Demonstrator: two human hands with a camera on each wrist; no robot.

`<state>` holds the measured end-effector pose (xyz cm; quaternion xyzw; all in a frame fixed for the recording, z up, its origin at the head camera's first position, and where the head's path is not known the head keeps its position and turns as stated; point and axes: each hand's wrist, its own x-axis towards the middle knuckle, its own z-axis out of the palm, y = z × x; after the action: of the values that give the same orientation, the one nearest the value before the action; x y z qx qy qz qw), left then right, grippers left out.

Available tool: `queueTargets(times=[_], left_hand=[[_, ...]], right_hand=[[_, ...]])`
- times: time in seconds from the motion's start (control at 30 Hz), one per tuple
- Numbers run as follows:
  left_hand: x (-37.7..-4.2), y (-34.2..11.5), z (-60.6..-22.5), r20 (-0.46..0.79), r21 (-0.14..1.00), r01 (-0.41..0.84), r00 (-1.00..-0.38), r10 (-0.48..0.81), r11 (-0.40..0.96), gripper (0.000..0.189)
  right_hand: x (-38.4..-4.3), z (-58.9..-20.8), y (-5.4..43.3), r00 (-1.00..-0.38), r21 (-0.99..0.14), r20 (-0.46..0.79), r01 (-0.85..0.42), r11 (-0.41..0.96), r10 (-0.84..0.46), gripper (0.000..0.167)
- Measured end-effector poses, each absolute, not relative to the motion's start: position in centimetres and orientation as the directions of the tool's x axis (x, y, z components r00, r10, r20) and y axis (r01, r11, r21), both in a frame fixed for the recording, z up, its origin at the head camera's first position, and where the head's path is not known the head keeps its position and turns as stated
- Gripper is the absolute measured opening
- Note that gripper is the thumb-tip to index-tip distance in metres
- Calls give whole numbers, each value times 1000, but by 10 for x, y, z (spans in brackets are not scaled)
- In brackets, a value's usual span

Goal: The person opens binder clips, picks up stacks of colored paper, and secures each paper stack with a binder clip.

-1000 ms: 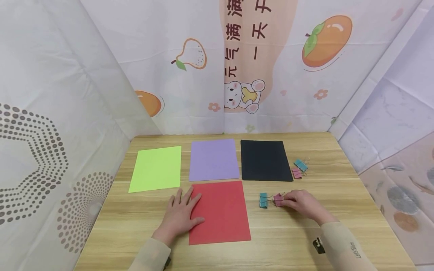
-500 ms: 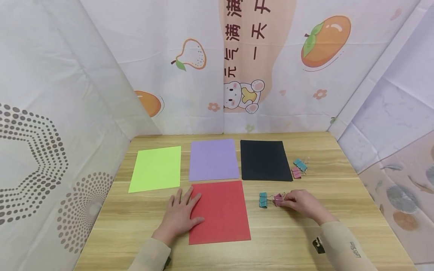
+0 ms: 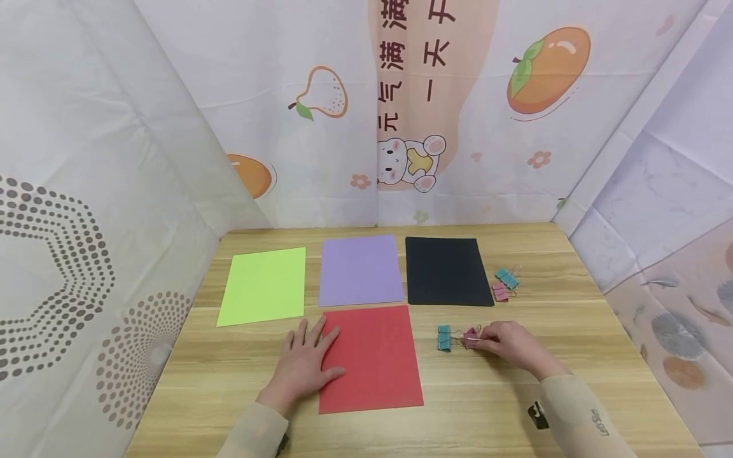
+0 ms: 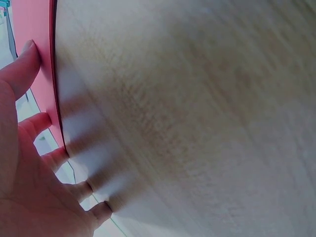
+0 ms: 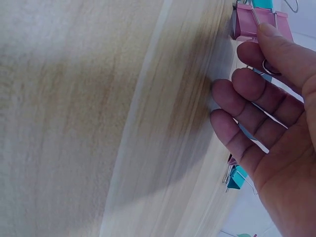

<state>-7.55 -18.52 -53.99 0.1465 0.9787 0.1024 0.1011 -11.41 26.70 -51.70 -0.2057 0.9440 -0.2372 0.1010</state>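
My left hand [image 3: 305, 361] rests spread on the left edge of a red paper square [image 3: 375, 362], its thumb and some fingertips on the sheet and the outer fingers on the wood. In the left wrist view the red paper [image 4: 37, 29] looks like a thin stack. To the right of the red paper, my right hand [image 3: 511, 343] pinches a pink binder clip [image 3: 471, 338] between thumb and forefinger. The right wrist view shows the thumb on that pink clip [image 5: 247, 22], other fingers loosely bent. Just left of it lies a teal binder clip [image 3: 445, 338], their wire handles close together.
Behind the red paper lie a lime-green paper square [image 3: 263, 285], a purple paper square [image 3: 361, 270] and a black paper stack [image 3: 449, 271]. Another teal binder clip [image 3: 506, 278] and pink binder clip [image 3: 501, 292] sit beside the black stack. Printed curtains [image 3: 321, 159] enclose the wooden table [image 3: 240, 362].
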Motion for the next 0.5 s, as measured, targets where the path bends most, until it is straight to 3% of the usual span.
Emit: queueTargets(times=[0.5], left_hand=[[-76,-187,-544,-166,242,263,-937,307,934,85]], right_hand=[[-114,-517,267,-903,-483,-109,-317,816,-416,24]])
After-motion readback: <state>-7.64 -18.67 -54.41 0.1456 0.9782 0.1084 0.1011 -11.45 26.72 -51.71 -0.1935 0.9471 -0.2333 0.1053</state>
